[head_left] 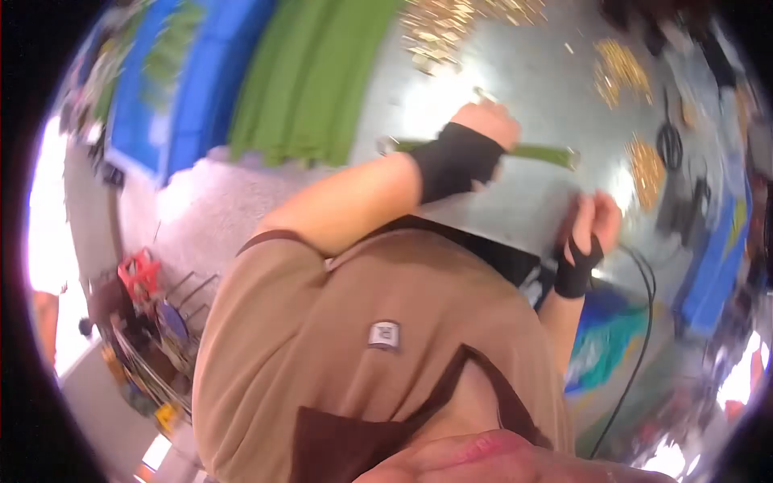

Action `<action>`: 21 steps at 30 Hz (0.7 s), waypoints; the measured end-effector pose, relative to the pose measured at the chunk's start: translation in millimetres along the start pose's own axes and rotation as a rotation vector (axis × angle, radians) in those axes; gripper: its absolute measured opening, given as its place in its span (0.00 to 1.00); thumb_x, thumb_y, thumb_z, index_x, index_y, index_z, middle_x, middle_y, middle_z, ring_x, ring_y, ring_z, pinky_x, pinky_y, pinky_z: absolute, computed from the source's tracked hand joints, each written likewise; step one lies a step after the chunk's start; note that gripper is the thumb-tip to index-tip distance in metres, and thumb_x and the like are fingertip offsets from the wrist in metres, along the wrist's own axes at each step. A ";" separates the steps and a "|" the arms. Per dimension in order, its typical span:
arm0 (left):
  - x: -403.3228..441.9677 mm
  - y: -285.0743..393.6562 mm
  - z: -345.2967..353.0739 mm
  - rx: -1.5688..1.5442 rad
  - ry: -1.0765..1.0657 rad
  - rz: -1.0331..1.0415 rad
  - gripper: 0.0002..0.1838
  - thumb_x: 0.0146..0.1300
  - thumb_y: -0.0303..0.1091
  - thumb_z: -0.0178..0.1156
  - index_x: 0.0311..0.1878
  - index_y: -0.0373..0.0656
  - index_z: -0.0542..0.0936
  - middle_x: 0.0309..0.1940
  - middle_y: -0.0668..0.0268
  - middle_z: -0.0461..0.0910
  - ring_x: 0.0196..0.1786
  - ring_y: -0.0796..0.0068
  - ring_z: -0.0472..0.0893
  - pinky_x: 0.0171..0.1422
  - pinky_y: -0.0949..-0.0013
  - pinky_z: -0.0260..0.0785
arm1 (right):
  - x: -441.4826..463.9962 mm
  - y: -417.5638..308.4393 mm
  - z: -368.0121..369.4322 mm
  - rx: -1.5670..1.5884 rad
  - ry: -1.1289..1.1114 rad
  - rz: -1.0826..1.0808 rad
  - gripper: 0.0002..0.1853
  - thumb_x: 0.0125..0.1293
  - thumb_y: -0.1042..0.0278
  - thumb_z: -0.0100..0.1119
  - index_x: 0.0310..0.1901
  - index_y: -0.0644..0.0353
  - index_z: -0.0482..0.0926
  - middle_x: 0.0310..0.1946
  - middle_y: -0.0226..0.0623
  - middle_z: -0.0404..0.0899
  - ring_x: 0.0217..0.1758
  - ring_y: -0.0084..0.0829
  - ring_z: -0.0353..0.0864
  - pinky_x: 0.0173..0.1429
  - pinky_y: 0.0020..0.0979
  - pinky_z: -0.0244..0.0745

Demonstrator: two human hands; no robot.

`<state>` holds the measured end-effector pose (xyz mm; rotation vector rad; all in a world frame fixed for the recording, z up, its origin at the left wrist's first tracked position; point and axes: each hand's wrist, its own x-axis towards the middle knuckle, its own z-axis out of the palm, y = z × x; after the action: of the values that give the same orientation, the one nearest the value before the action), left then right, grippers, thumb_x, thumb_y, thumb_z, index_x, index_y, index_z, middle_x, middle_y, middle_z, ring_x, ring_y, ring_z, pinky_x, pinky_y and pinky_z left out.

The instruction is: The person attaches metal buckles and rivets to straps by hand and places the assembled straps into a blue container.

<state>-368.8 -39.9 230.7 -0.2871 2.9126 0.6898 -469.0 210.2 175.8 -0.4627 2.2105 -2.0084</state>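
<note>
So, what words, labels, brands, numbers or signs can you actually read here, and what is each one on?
"R", probably, though blurred: on a small patch on the brown shirt.
Too blurred to read: pale marks on the black cloth beside the shirt.
I can make out no other text.
</note>
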 end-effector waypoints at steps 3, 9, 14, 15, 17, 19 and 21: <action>-6.8 -6.2 -15.4 -0.084 -0.079 0.039 0.09 0.52 0.28 0.58 0.37 0.40 0.81 0.35 0.50 0.82 0.45 0.46 0.82 0.47 0.50 0.74 | -2.1 8.2 -0.4 0.064 0.011 -0.053 0.11 0.71 0.77 0.57 0.53 0.64 0.74 0.41 0.33 0.76 0.39 0.23 0.75 0.48 0.25 0.74; -89.0 -40.6 -113.1 -0.496 0.455 0.047 0.13 0.61 0.40 0.63 0.41 0.39 0.82 0.30 0.60 0.81 0.38 0.65 0.82 0.42 0.63 0.74 | 7.8 19.6 -11.4 0.078 -0.026 -0.081 0.10 0.72 0.75 0.55 0.52 0.66 0.74 0.38 0.34 0.77 0.41 0.25 0.75 0.52 0.28 0.72; -171.1 -187.1 -215.2 -0.763 0.827 0.090 0.12 0.54 0.26 0.62 0.43 0.41 0.84 0.35 0.65 0.84 0.42 0.78 0.82 0.43 0.73 0.75 | 6.7 7.4 -5.5 0.020 -0.043 -0.084 0.07 0.75 0.70 0.52 0.45 0.64 0.74 0.34 0.31 0.75 0.39 0.23 0.72 0.51 0.27 0.69; -187.3 -228.5 -234.8 -0.583 0.945 -0.177 0.12 0.59 0.34 0.62 0.46 0.42 0.83 0.36 0.63 0.84 0.39 0.71 0.82 0.43 0.66 0.76 | 5.7 4.3 -1.2 0.065 -0.038 -0.103 0.08 0.76 0.67 0.50 0.42 0.62 0.74 0.32 0.30 0.73 0.37 0.22 0.71 0.50 0.26 0.68; -216.1 -307.2 -263.2 -0.258 1.085 -0.624 0.15 0.64 0.41 0.63 0.50 0.44 0.81 0.38 0.60 0.83 0.37 0.65 0.82 0.44 0.60 0.77 | 7.8 2.0 0.5 0.111 -0.040 -0.053 0.07 0.76 0.68 0.51 0.41 0.62 0.74 0.31 0.29 0.73 0.37 0.21 0.71 0.49 0.25 0.67; -239.7 -357.7 -269.2 -0.093 1.048 -0.860 0.16 0.63 0.40 0.63 0.51 0.42 0.81 0.40 0.60 0.83 0.39 0.66 0.82 0.45 0.61 0.76 | 3.6 -1.7 -1.5 0.143 -0.025 0.012 0.07 0.76 0.68 0.51 0.40 0.61 0.74 0.30 0.29 0.72 0.36 0.21 0.70 0.48 0.24 0.67; -250.1 -382.7 -267.7 -0.056 0.987 -0.982 0.17 0.63 0.39 0.64 0.52 0.41 0.81 0.42 0.60 0.83 0.41 0.67 0.82 0.47 0.62 0.76 | 2.4 -8.2 2.9 0.128 -0.055 0.015 0.08 0.76 0.68 0.50 0.38 0.60 0.73 0.28 0.27 0.72 0.34 0.20 0.70 0.44 0.23 0.66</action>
<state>-66.4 -459.2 346.9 -2.3929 2.8087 0.4925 -469.2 206.2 183.8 -0.4793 2.0332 -2.0866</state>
